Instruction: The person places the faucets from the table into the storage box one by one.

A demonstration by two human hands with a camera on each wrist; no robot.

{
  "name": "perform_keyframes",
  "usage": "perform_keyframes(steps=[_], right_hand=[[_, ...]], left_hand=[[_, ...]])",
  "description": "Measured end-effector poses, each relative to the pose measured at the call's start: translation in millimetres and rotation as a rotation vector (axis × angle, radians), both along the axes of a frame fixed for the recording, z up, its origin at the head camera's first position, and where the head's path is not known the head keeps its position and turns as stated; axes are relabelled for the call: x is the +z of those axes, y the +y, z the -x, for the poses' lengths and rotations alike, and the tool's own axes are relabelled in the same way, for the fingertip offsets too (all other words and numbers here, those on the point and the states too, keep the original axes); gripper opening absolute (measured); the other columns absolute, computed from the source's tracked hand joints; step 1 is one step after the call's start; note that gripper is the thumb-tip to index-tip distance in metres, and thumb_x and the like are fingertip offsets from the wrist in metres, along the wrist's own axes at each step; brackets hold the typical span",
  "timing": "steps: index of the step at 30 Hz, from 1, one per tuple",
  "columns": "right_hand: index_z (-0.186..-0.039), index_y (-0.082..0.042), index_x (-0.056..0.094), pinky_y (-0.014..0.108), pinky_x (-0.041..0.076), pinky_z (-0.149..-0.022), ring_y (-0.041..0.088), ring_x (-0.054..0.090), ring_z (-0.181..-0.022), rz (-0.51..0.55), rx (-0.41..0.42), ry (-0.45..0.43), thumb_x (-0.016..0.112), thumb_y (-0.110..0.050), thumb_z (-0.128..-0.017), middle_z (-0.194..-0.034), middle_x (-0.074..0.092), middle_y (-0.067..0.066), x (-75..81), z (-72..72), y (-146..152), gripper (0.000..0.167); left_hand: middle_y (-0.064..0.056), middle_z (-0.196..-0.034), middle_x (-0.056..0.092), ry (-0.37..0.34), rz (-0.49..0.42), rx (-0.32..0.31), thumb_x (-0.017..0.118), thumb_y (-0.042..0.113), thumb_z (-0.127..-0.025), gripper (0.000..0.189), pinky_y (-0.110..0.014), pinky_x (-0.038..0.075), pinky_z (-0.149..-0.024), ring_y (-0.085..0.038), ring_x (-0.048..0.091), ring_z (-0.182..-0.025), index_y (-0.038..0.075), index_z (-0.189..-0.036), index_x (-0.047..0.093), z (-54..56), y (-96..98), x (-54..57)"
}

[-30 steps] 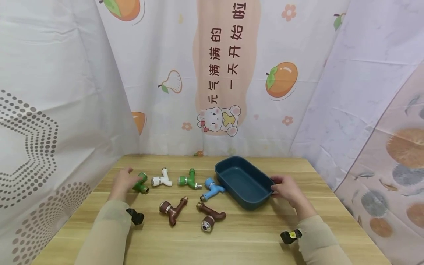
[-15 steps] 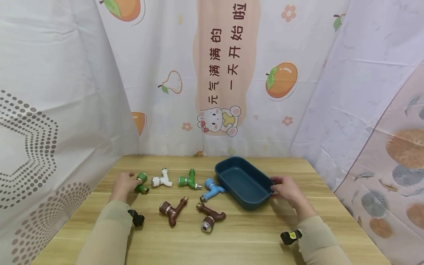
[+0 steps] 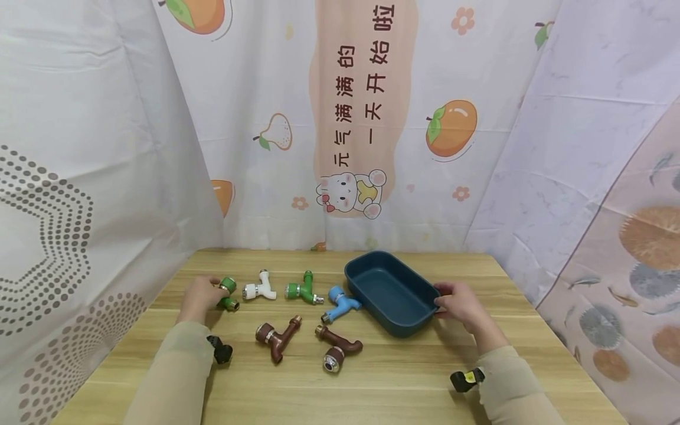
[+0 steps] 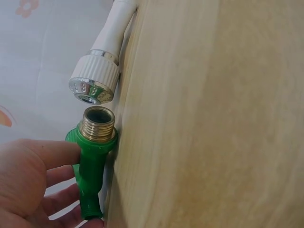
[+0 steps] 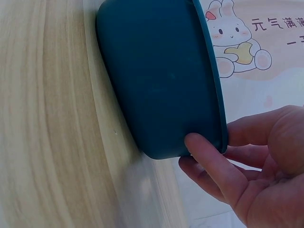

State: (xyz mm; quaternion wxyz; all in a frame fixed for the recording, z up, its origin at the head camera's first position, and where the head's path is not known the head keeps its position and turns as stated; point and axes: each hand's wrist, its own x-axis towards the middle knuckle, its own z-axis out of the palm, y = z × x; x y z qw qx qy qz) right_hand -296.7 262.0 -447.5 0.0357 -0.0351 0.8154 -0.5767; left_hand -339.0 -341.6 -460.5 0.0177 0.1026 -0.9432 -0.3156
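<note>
At the left of the table my left hand holds a green tap, its thumb on the near side and the fingers behind. The left wrist view shows this green tap with its brass threaded end facing the camera, and a white tap just beyond. My right hand grips the right corner of a dark teal basin. In the right wrist view, the thumb presses the outer wall of the basin, while the other fingers sit around its corner and rim.
Between the hands lie a second green tap, a blue tap close against the basin, and two brown taps, one left and one right. A printed curtain hangs behind the wooden table.
My left hand has shifted slightly down in the head view and settled around the green tap, more of which now shows. My right hand and the basin have stayed put.
</note>
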Motion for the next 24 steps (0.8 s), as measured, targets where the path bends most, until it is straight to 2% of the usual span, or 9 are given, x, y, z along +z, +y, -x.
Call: perform_keyframes(steps=[13,24], right_hand=[[-0.14,0.023,0.039,0.053,0.058,-0.082,0.043,0.062,-0.107,0.001,0.008,0.002,0.051,0.013,-0.094,-0.13,0.048,0.042,-0.6,0.5,0.7,0.048],[-0.138,0.022,0.041,0.054,0.058,-0.082,0.041,0.064,-0.103,0.0,0.005,0.013,0.051,0.013,-0.094,-0.127,0.05,0.04,-1.0,-0.3,0.7,0.047]], left_hand=[[-0.035,-0.131,0.055,-0.021,-0.004,0.015,0.066,0.016,-0.094,0.048,-0.063,0.043,-0.096,-0.053,0.054,-0.115,-0.011,-0.133,0.056,-2.2,4.3,6.1],[-0.035,-0.132,0.055,-0.027,0.009,0.026,0.069,0.019,-0.094,0.051,-0.061,0.045,-0.095,-0.051,0.054,-0.115,-0.01,-0.133,0.057,2.0,3.0,2.1]])
